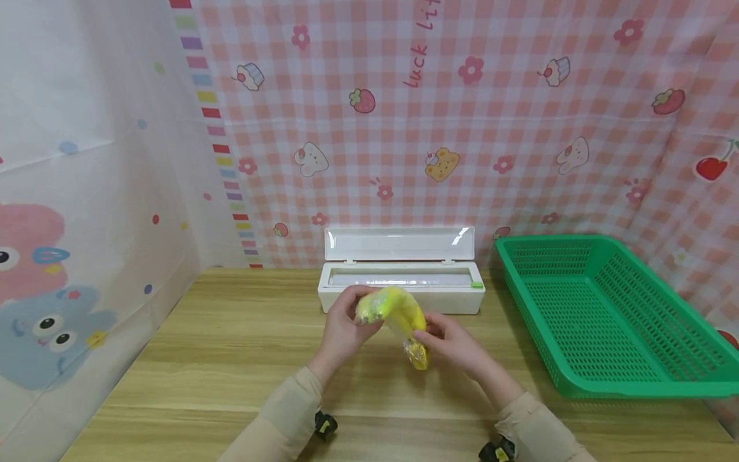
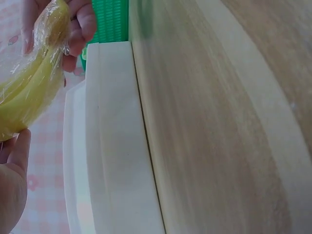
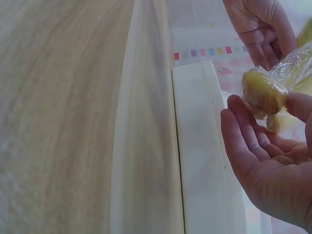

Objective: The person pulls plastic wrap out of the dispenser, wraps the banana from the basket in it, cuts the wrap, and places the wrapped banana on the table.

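Observation:
A bunch of yellow bananas point(image 1: 407, 310) wrapped in clear cling film is held above the table, its right end sloping down. My left hand point(image 1: 342, 328) grips the greenish left end, with the fingertips partly hidden behind the fruit. At the lower right end, my right hand point(image 1: 455, 344) pinches the bananas between thumb and fingers. Crinkled film shines over the fruit point(image 2: 36, 80) in the left wrist view. The right wrist view shows the right thumb pressing the wrapped tip point(image 3: 263, 92), the other fingers spread below it. Behind both hands stands a white cling film box point(image 1: 456, 304).
The box's clear lid point(image 1: 399, 245) stands raised, and a film roll point(image 1: 430, 280) lies inside. A green slider point(image 1: 476, 285) sits at its right end. On the right is a large green plastic basket point(image 1: 534, 333). Patterned cloth point(image 1: 369, 147) hangs behind the wooden table point(image 1: 231, 359).

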`<action>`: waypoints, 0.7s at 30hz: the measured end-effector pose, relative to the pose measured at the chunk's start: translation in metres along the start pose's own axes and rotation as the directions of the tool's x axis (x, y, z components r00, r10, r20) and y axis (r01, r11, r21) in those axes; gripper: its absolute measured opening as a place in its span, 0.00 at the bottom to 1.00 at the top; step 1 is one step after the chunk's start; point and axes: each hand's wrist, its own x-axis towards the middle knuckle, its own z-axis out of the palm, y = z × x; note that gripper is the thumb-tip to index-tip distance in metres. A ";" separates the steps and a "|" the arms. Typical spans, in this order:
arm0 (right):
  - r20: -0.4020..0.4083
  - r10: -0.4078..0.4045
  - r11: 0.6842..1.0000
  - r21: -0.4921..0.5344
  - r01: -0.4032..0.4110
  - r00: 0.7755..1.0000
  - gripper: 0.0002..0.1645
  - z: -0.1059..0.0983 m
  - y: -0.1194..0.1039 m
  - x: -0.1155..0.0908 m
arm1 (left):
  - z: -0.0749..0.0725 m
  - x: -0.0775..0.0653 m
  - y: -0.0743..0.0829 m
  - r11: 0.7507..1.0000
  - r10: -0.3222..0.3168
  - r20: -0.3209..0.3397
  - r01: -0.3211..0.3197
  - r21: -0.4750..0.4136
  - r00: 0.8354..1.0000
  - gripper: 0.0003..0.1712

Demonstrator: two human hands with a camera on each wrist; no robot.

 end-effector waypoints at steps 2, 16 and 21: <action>-0.012 0.013 1.000 0.007 -0.013 1.000 0.28 0.000 0.000 0.000 | -0.001 0.000 0.000 1.000 -0.003 -0.002 0.003 0.005 1.000 0.29; -0.228 0.047 0.999 0.004 -0.048 0.973 0.23 -0.011 0.000 0.004 | -0.014 -0.003 -0.007 0.993 -0.090 0.060 0.085 0.087 0.994 0.37; -0.294 0.051 0.998 -0.022 -0.060 0.954 0.23 -0.019 -0.001 0.002 | -0.023 -0.004 -0.002 0.989 -0.087 0.075 0.077 0.127 0.993 0.43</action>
